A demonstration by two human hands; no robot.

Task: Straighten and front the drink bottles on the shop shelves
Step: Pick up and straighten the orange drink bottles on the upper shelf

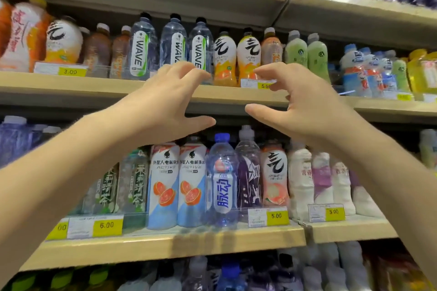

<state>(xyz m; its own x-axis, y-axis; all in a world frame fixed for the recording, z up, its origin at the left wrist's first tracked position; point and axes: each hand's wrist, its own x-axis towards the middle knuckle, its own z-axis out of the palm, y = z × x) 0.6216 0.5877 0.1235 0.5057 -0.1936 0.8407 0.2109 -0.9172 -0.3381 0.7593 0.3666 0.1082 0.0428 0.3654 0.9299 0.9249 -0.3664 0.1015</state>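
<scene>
Bottles [225, 61] | left hand [165, 101], right hand [307, 106] apart, empty | lowest row [230, 275] blurred, cut off

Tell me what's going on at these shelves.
A person faces shop shelves of drink bottles, both hands up at the middle shelf. The left hand and right hand are spread with fingers curved, either side of two orange bottles that stand beside the WAVE water bottles. Neither hand grips anything; whether any fingertip touches a bottle is unclear.
</scene>
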